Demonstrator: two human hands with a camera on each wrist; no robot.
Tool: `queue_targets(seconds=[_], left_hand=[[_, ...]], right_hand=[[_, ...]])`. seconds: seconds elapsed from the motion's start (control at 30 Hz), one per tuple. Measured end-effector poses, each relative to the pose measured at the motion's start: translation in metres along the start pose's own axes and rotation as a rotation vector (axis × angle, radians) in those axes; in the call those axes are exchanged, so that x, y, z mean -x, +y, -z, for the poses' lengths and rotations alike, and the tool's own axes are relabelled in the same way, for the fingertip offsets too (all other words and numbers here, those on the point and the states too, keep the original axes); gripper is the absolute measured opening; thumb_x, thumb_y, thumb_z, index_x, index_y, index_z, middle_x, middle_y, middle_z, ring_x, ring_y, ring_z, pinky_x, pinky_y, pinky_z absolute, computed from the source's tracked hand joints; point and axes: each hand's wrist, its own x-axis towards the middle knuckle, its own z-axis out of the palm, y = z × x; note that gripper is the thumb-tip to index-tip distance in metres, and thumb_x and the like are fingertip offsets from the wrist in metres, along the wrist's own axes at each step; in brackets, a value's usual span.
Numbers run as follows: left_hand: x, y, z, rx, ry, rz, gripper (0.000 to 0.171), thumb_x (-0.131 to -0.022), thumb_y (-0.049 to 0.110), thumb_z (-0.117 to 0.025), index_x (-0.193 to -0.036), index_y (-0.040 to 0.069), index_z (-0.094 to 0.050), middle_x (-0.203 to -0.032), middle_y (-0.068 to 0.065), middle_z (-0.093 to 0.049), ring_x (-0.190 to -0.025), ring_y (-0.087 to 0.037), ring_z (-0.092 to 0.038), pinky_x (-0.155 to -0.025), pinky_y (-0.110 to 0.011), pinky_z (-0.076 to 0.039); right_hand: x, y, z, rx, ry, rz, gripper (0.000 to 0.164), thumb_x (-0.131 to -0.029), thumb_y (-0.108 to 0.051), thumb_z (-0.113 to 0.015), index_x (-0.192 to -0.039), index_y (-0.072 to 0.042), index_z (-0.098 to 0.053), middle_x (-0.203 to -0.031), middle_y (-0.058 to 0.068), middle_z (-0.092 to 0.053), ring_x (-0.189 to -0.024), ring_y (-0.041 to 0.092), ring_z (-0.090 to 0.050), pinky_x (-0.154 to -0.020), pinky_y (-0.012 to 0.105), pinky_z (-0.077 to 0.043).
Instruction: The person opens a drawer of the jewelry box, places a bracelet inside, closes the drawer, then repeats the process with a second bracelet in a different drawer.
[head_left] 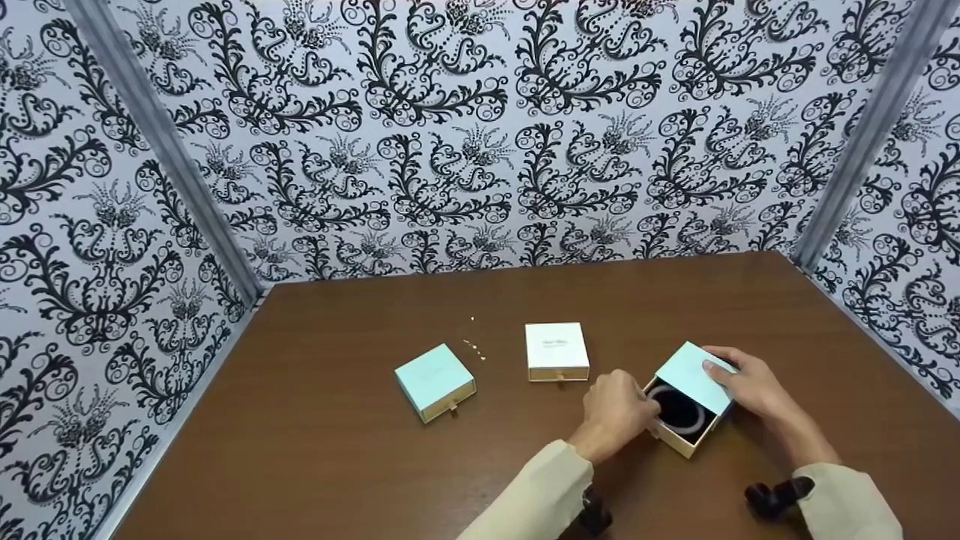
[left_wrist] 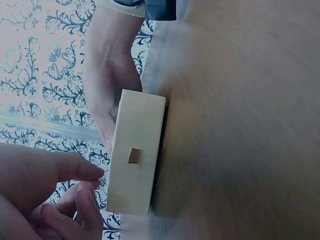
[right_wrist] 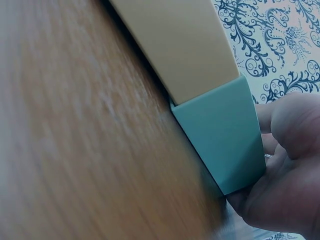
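Note:
A turquoise drawer-style jewellery box (head_left: 694,379) stands at the right, its cream drawer (left_wrist: 135,155) pulled partway out. On the dark lining inside lies a pale round bracelet (head_left: 703,420). My right hand (head_left: 754,386) grips the box's turquoise sleeve (right_wrist: 222,135), thumb on top and fingers at the far side. At the drawer's left edge, my left hand (head_left: 619,409) has its fingers curled, with thumb and forefinger pinching at the bracelet's rim. The fingertips partly cover that rim. A small brown pull tab (left_wrist: 134,155) shows on the drawer front.
A white box (head_left: 556,349) with a gold front stands in the middle. Left of it is another turquoise box (head_left: 435,381), turned at an angle. Behind them lie a thin strand of small pale pieces (head_left: 475,348) and one tiny loose piece (head_left: 472,319). Patterned walls (head_left: 465,150) surround the brown table (head_left: 337,465).

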Motion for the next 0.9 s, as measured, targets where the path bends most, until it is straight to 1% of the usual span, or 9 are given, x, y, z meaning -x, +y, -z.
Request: queue_targets(seconds=[0.1,0.17,0.23,0.33,0.43,0.53,0.7,0.9], left_hand=[[0.003,-0.001,0.001,0.007,-0.014,0.018,0.031,-0.082,0.02,-0.079,-0.051,0.018,-0.072,-0.051,0.011,-0.067,-0.056,-0.002,-0.06,-0.07,-0.024,-0.052],[0.005,-0.002,0.002,-0.003,-0.017,0.031,0.028,-0.082,0.025,-0.082,-0.055,0.019,-0.074,-0.054,0.012,-0.069,-0.058,-0.003,-0.062,-0.07,-0.025,-0.052],[0.006,-0.002,0.002,-0.017,-0.013,0.041,0.027,-0.081,0.027,-0.083,-0.056,0.02,-0.075,-0.055,0.012,-0.07,-0.059,-0.003,-0.063,-0.068,-0.025,-0.052],[0.008,-0.004,0.003,-0.039,-0.003,0.031,0.027,-0.08,0.027,-0.084,-0.056,0.021,-0.075,-0.056,0.012,-0.07,-0.057,-0.003,-0.061,-0.064,-0.024,-0.051],[0.008,-0.006,0.005,-0.049,0.007,0.006,0.026,-0.08,0.026,-0.084,-0.056,0.021,-0.076,-0.055,0.011,-0.069,-0.054,-0.001,-0.058,-0.065,-0.023,-0.052],[0.01,-0.008,0.006,-0.04,0.004,-0.001,0.024,-0.08,0.027,-0.084,-0.058,0.022,-0.077,-0.055,0.011,-0.069,-0.053,-0.001,-0.058,-0.069,-0.024,-0.053],[0.012,-0.011,0.005,-0.019,-0.022,0.023,0.021,-0.076,0.031,-0.086,-0.059,0.024,-0.077,-0.054,0.012,-0.068,-0.056,-0.001,-0.059,-0.071,-0.026,-0.055],[0.013,-0.013,0.001,-0.006,-0.049,0.058,0.023,-0.071,0.034,-0.09,-0.056,0.023,-0.076,-0.052,0.012,-0.067,-0.057,-0.001,-0.058,-0.068,-0.024,-0.052]], right_hand=[[0.0,0.001,0.0,-0.002,0.003,0.0,0.057,-0.105,-0.034,-0.051,-0.144,0.006,-0.045,-0.138,0.034,-0.049,-0.089,0.015,-0.054,-0.072,0.021,-0.044],[0.0,0.001,0.0,0.002,0.001,-0.002,0.057,-0.105,-0.034,-0.051,-0.144,0.006,-0.045,-0.139,0.034,-0.049,-0.09,0.016,-0.054,-0.072,0.022,-0.043],[0.0,0.001,0.0,0.006,0.0,-0.004,0.058,-0.105,-0.035,-0.051,-0.145,0.006,-0.045,-0.14,0.035,-0.048,-0.091,0.018,-0.054,-0.073,0.022,-0.043],[0.0,0.0,0.0,0.003,-0.002,-0.003,0.058,-0.105,-0.036,-0.05,-0.145,0.006,-0.045,-0.141,0.034,-0.047,-0.092,0.018,-0.054,-0.073,0.022,-0.043],[0.0,0.0,0.0,-0.018,-0.01,-0.003,0.058,-0.105,-0.036,-0.05,-0.146,0.005,-0.043,-0.139,0.033,-0.048,-0.088,0.014,-0.054,-0.072,0.022,-0.044],[0.0,-0.001,0.001,-0.028,-0.016,-0.006,0.06,-0.105,-0.037,-0.049,-0.147,0.005,-0.042,-0.139,0.032,-0.048,-0.087,0.013,-0.054,-0.072,0.022,-0.044],[-0.001,0.0,0.002,-0.001,-0.012,-0.002,0.062,-0.105,-0.04,-0.05,-0.147,0.005,-0.043,-0.143,0.034,-0.045,-0.094,0.017,-0.052,-0.074,0.021,-0.042],[-0.001,-0.001,0.002,0.001,-0.013,-0.008,0.061,-0.105,-0.039,-0.05,-0.147,0.004,-0.043,-0.144,0.034,-0.044,-0.093,0.016,-0.052,-0.074,0.021,-0.042]])
